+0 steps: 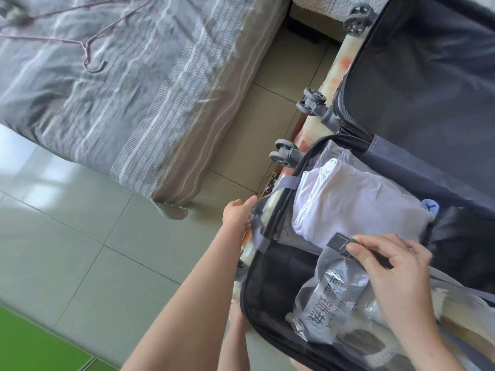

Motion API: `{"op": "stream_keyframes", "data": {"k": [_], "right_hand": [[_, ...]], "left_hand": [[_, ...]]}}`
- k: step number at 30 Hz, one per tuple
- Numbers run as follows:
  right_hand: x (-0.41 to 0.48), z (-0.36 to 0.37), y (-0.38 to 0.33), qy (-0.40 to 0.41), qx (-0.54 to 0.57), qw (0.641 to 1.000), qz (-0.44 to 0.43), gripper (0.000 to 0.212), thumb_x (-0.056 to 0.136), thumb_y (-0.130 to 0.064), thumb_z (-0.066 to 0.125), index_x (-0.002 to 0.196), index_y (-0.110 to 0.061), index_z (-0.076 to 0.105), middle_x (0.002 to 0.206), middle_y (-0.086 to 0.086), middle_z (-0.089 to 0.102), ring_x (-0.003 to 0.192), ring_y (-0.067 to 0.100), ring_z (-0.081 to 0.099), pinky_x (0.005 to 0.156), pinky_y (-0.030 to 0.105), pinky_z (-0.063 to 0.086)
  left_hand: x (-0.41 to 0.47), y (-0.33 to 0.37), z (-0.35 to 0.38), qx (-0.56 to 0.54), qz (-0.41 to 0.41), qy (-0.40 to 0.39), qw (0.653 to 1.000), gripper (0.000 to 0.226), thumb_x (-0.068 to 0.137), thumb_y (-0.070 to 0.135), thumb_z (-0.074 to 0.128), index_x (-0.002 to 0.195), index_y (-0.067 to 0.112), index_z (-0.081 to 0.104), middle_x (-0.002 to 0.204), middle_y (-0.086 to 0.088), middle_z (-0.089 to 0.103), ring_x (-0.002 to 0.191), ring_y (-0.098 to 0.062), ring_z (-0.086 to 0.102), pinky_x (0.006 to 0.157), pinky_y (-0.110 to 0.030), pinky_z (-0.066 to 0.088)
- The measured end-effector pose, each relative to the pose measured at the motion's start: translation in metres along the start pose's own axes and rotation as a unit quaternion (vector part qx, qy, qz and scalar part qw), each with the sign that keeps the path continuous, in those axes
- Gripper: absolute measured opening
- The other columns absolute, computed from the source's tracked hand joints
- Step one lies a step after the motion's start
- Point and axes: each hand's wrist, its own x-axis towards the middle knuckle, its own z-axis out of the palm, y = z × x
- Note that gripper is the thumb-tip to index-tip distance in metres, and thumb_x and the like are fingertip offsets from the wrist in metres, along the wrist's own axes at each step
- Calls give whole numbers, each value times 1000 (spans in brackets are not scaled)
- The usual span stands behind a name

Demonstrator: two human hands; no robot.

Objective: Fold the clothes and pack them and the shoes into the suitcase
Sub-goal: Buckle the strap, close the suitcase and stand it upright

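Looking down on an open suitcase (249, 290) on a tiled floor (80, 250), beside a bed (120, 108) with wire hangers (91, 49) lying on it. In the nearer half: a folded white garment (348, 204), likely soft and light, apt to lose its fold if lifted by one edge; best taken flat from underneath with both hands. Just beside it, toward the viewer: a translucent plastic bag (329, 298) with printed lettering, probably slippery and crinkly, contents blurred, possibly the shoes; better held around its bulk than by the loose film. Right hand (396, 266): fingers curled, pinching the black buckle (338, 242) of a packing strap, over the bag and the garment's near edge. Left hand (237, 214): at the suitcase's left rim, fingers reaching to a grey strap (258, 236); gripping or merely touching, impossible to tell. Far half: dark lining (428, 76).
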Motion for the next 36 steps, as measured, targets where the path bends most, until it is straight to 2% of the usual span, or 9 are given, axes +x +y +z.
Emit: {"op": "stream_keyframes", "data": {"k": [5, 11, 14, 16, 23, 27, 30, 34, 36], "right_hand": [[-1, 2, 2, 4, 3, 1000, 1, 16, 73, -33, 66, 79, -45, 59, 76, -15, 63, 103, 24, 41, 90, 2, 19], [0, 0, 1, 6, 20, 1000, -5, 12, 76, -40, 66, 78, -48, 58, 94, -38, 59, 100, 13, 41, 91, 5, 21], [0, -5, 0, 1, 25, 1000, 2, 6, 73, -39, 62, 79, -40, 63, 103, -30, 59, 102, 27, 48, 91, 4, 21], [1, -10, -1, 3, 36, 999, 12, 8, 72, -40, 63, 78, -35, 66, 88, -18, 66, 102, 31, 50, 91, 6, 21], [3, -35, -10, 32, 82, 996, 15, 10, 72, -39, 68, 76, -45, 61, 92, -38, 60, 101, 32, 53, 93, 24, 33], [4, -56, -15, 41, 112, 993, 17, 13, 70, -52, 72, 76, -44, 64, 93, -29, 64, 101, 33, 55, 93, 32, 39], [2, -73, -11, 46, 143, 988, 37, 5, 73, -38, 70, 78, -37, 69, 89, -22, 67, 102, 32, 56, 95, 47, 42], [-4, -92, -8, 38, 165, 985, 45, 12, 73, -45, 72, 81, -35, 72, 85, -20, 68, 102, 31, 57, 94, 50, 43], [-6, -98, -3, 26, 189, 981, 47, 4, 78, -34, 70, 77, -33, 74, 80, -19, 70, 95, 25, 61, 96, 51, 41]], "left_hand": [[3, -6, 0, -10, 60, 20, 998, 42, 82, 6, 70, 120, 22, 60, 114, -7, 64, 92, -23, 64, 89, -38, 54], [-45, -7, -13, -29, 231, 24, 972, 41, 81, 8, 72, 117, 24, 59, 99, -4, 65, 91, -12, 63, 81, -26, 51], [-76, 1, -14, -67, 263, 28, 962, 44, 80, 7, 73, 118, 23, 58, 102, 5, 62, 90, 6, 60, 75, -12, 48], [-97, 8, -14, -87, 293, 35, 952, 42, 80, 6, 74, 117, 21, 61, 106, 9, 64, 87, 11, 61, 71, -6, 46], [-174, 17, -2, -96, 386, -52, 916, 17, 85, -2, 66, 95, 8, 75, 112, 4, 70, 100, -2, 66, 79, -12, 49], [-206, 9, 20, -1, 466, -118, 877, 17, 88, 2, 63, 98, 11, 74, 95, 1, 75, 79, -3, 69, 73, -16, 52], [-216, 0, 39, 115, 494, -160, 847, 24, 89, 8, 63, 103, 25, 72, 91, 7, 75, 85, -6, 71, 81, -27, 55], [-222, -7, 57, 216, 515, -193, 807, 35, 89, 7, 63, 114, 31, 68, 83, 14, 62, 77, 1, 61, 77, -11, 44], [-222, -11, 63, 256, 523, -200, 788, 35, 88, 17, 65, 118, 34, 64, 80, 21, 58, 81, 0, 57, 83, -16, 40]]}}
